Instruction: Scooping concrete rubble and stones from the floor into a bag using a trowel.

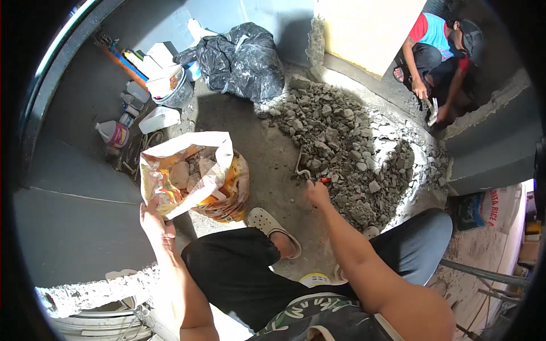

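My left hand (pixel 153 219) is closed on the near rim of a printed sack (pixel 230 193), white inside with yellow and orange on its outside. The sack stands with its mouth spread, and grey broken chunks (pixel 190 173) lie in it. My right hand (pixel 317 194) is closed around what looks like a trowel (pixel 300 163), seen nearly edge-on with a curved metal neck. The hand hides most of its handle; a red piece shows beside the fingers. Trowel and hand are at the left edge of a heap of grey rubble (pixel 347 153).
A black plastic bag (pixel 242 62) stands by the wall, near a bucket (pixel 176 94) and several bottles and jugs (pixel 114 133). At the far right another person (pixel 435 51) crouches, holding a hammer (pixel 433 112). Broken wall edges (pixel 489 108) and a white sack (pixel 500 207) lie to my right.
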A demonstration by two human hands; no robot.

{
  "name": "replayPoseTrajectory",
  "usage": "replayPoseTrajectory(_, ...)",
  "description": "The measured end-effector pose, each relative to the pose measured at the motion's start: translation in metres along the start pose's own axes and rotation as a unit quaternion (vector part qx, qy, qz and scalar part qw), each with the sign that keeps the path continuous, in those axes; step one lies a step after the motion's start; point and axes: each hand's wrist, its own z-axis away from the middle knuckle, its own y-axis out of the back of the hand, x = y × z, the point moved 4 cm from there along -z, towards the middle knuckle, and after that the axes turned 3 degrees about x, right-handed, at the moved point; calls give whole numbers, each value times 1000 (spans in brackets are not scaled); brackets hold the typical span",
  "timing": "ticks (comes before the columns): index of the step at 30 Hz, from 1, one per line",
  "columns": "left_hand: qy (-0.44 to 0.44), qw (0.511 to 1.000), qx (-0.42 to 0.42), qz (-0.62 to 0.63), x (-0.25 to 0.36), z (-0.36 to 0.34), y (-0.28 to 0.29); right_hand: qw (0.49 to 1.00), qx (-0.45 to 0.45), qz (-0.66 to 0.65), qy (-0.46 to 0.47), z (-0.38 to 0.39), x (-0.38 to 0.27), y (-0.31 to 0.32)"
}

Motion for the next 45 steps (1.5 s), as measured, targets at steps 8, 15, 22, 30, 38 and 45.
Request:
replayPoseTrajectory(8,3,995,-88,-46,4,28,-33,994,41,-49,93,61,9,23)
replayPoseTrajectory(15,-47,993,-102,-19,2,33,-58,997,1,-55,51,81,40,0)
replayPoseTrajectory(22,-12,993,-96,-66,-2,26,-64,990,-72,48,114,97,40,-29)
replayPoseTrajectory(30,-10,991,-57,-120,6,30,-61,911,-326,-230,-102,143,23,-70)
replayPoseTrajectory(38,23,991,-90,-97,11,32,-64,974,-115,-171,89,100,72,-88)
replayPoseTrajectory(45,-16,989,-60,-132,22,37,-59,941,-99,-318,-63,-28,-17,14)
